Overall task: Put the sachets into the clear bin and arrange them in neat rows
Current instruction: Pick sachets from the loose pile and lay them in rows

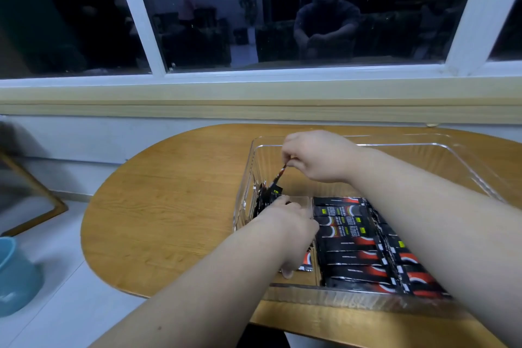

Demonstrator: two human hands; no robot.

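Pinching one glossy sachet (278, 178), right hand (319, 158) inside clear bin (409, 145).

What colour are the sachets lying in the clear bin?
The sachets are black with red and white curved marks; head view.

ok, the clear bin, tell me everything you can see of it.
The clear bin is a see-through, plastic-looking rectangular tray with rounded corners and a lipped rim, upright on the wooden table. Black sachets lie in rows in its near right part; the far part looks bare. Both hands reach inside: the right hand pinches a sachet above the left end, and the left hand lies on sachets by the left wall.
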